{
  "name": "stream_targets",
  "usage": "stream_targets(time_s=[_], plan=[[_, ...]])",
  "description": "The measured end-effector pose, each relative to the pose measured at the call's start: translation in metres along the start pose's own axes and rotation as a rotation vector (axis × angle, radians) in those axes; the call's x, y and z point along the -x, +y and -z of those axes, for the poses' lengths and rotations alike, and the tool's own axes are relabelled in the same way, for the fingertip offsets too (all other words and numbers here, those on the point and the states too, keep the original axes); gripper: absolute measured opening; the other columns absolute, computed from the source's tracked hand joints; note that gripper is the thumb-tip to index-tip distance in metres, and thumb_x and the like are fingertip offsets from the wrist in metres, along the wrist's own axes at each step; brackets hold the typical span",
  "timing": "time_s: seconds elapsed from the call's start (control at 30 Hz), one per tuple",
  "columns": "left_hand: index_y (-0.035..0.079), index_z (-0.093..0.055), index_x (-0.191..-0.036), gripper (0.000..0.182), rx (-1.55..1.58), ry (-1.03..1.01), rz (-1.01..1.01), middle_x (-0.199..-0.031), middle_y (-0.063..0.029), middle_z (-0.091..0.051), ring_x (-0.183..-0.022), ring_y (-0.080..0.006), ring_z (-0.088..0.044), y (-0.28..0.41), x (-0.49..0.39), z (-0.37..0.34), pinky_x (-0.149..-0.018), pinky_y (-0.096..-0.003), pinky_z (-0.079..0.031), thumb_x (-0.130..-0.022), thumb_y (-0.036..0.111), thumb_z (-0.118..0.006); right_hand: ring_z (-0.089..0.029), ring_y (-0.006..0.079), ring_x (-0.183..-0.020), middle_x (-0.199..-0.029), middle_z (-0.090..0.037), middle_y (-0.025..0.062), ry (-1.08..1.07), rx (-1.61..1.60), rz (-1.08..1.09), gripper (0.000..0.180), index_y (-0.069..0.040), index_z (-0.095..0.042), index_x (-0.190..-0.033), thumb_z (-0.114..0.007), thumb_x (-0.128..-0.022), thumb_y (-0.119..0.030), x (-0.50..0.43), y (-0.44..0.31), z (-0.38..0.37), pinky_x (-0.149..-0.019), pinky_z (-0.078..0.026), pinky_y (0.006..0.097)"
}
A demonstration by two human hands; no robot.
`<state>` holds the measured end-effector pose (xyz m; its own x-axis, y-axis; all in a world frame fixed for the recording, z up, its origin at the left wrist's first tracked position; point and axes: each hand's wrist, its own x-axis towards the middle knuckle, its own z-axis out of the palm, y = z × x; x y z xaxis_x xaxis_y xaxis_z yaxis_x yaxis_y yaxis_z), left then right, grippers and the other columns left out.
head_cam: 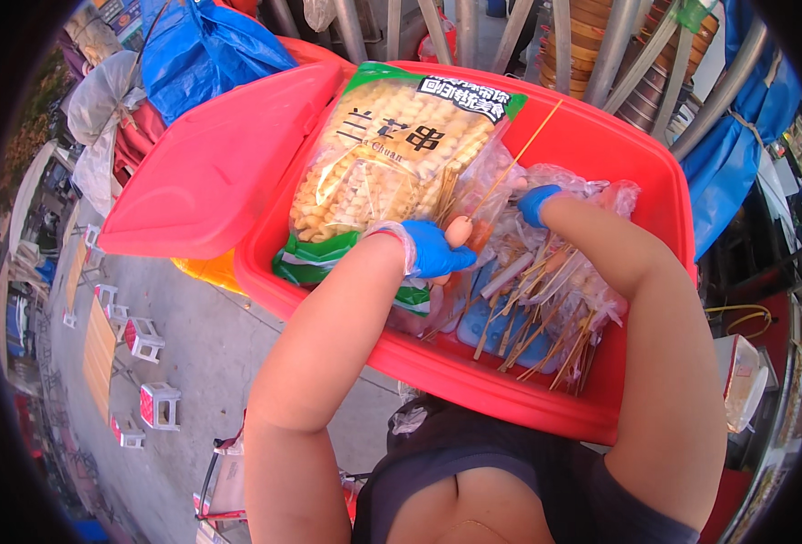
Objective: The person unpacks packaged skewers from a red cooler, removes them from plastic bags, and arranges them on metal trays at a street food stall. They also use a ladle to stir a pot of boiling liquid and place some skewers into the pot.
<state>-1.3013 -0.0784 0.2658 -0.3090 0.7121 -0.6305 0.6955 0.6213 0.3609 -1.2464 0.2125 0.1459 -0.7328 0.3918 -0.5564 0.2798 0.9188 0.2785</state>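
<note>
My left hand (438,250), in a blue glove, is closed around a wooden skewer with sausage-like pieces (458,232); the stick points up and to the right. My right hand (535,204), also blue-gloved, reaches among clear plastic bags inside the red plastic bin (652,170); its fingers are mostly hidden, so what it grips cannot be told. A large clear and green bag of pale, ridged skewered food (387,156) leans at the bin's left side. Below my right hand lie several bagged skewers (543,285), their sticks over a light-blue ice pack (509,333).
The bin's red lid (217,170) hangs open at the left. Metal rails (465,34) stand behind the bin, with stacked bamboo steamers (574,41) beyond. Blue tarpaulins (214,61) flank it. Stools (159,406) and a wooden table (98,353) stand at the lower left.
</note>
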Motion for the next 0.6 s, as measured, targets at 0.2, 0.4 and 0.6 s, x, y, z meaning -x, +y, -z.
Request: stream_targets(time_s=[0.2,0.4,0.6], plan=[[0.020,-0.052,-0.130,0.065,-0.007,-0.016,-0.001,-0.106,-0.0099,-0.067,-0.107,-0.0284,-0.059,-0.002,0.000,0.000,-0.095,-0.0353,-0.043,-0.082,0.064,-0.050,-0.061,0.0307,-0.104,-0.117,-0.062,0.0090,0.024,0.115,0.027,0.032,-0.016,-0.064,-0.113,-0.053,-0.085,-0.026,0.043,-0.015,0.024,-0.085,-0.051,0.0402],[0.015,-0.074,-0.084,0.059,0.005,0.049,-0.068,-0.096,-0.0101,-0.069,-0.094,-0.0273,-0.063,-0.005,-0.003,-0.005,-0.087,-0.0363,-0.046,-0.078,0.067,-0.048,-0.062,0.0321,-0.099,-0.109,-0.065,0.0130,0.015,-0.102,0.279,0.035,-0.014,-0.067,-0.106,-0.059,-0.080,-0.035,-0.003,0.035,0.000,-0.087,-0.047,0.0421],[0.025,-0.056,-0.124,0.058,-0.009,-0.051,-0.032,-0.103,-0.0094,-0.067,-0.105,-0.0296,-0.059,-0.002,0.001,0.002,-0.094,-0.0374,-0.043,-0.082,0.064,-0.046,-0.059,0.0315,-0.105,-0.109,-0.065,0.0124,0.088,-0.784,0.049,0.032,-0.016,-0.065,-0.110,-0.050,-0.087,-0.034,0.038,0.018,0.023,-0.092,-0.044,0.0406]])
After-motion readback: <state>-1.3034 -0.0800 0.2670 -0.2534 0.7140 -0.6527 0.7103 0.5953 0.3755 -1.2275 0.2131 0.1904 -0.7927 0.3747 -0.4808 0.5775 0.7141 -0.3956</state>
